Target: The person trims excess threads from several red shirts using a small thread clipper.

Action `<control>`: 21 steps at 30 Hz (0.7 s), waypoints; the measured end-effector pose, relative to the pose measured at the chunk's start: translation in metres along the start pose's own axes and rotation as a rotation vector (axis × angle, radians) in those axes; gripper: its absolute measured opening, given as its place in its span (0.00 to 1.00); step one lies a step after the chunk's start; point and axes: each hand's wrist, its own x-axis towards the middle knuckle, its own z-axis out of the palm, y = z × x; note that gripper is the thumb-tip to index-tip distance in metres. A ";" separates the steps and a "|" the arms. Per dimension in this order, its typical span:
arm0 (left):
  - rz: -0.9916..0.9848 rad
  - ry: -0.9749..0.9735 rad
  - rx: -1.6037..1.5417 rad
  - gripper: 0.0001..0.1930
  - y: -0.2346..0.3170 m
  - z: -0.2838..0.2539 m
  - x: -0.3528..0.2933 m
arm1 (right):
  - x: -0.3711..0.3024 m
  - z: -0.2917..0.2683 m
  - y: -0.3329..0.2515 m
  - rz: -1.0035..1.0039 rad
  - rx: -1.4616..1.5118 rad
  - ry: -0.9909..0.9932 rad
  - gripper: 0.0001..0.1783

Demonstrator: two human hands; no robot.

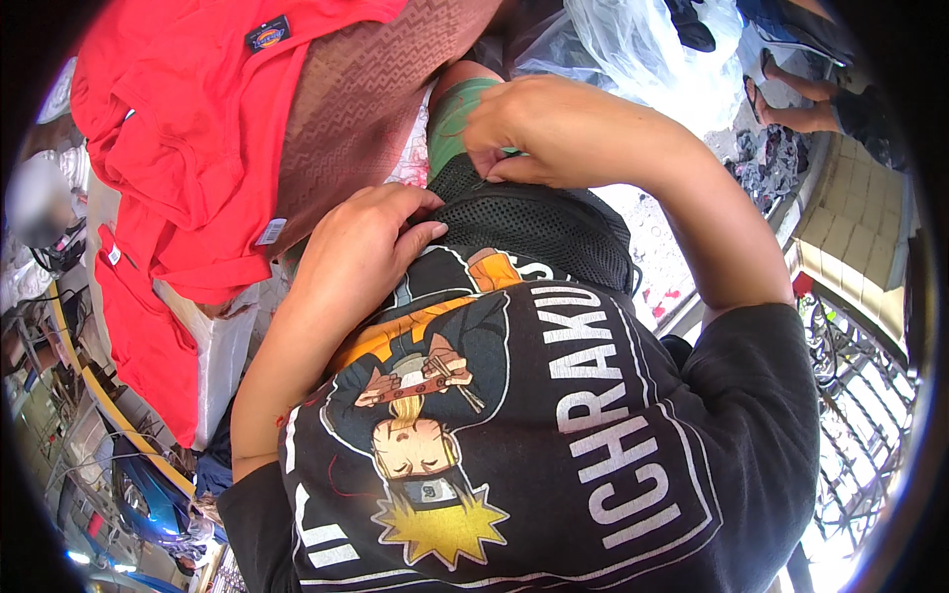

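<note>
A piece of black mesh fabric [554, 225] lies bunched across my lap. My left hand [368, 229] pinches its near-left edge between thumb and fingers. Just to the right and a little farther off, my right hand [514, 128] is closed on the mesh's upper edge, its fingertips pressed together. Something thin, perhaps a needle or thread, shows at those fingertips, too small to tell. Green cloth [457, 117] covers my leg beyond the mesh. Most fingers of the right hand are hidden behind its back.
Red garments [183, 198] with tags are piled at the left beside a brown patterned cloth [361, 109]. Clear plastic sheeting [643, 59] lies at the far side. Another person's legs [801, 104] show at the far right, above a metal grille [860, 435].
</note>
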 end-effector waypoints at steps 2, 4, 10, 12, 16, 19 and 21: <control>-0.011 0.010 -0.016 0.11 0.000 0.001 0.000 | -0.010 -0.004 0.000 -0.030 -0.126 0.050 0.05; -0.007 0.021 -0.023 0.11 0.000 0.003 0.000 | -0.022 -0.015 -0.005 0.077 -0.121 -0.058 0.04; 0.014 0.027 -0.037 0.10 -0.003 0.005 0.004 | -0.037 -0.030 -0.016 0.283 -0.152 -0.259 0.06; 0.020 0.019 -0.026 0.11 -0.006 0.005 0.002 | -0.036 -0.032 -0.015 0.296 -0.136 -0.246 0.07; -0.028 0.030 -0.074 0.11 -0.010 -0.004 -0.004 | -0.026 -0.041 -0.008 0.225 -0.163 -0.096 0.10; -0.033 0.081 -0.108 0.11 -0.018 -0.009 -0.008 | -0.006 -0.056 0.002 0.108 -0.234 0.064 0.11; -0.028 0.133 -0.095 0.11 -0.024 -0.014 -0.010 | 0.021 -0.069 0.005 0.089 -0.152 0.105 0.12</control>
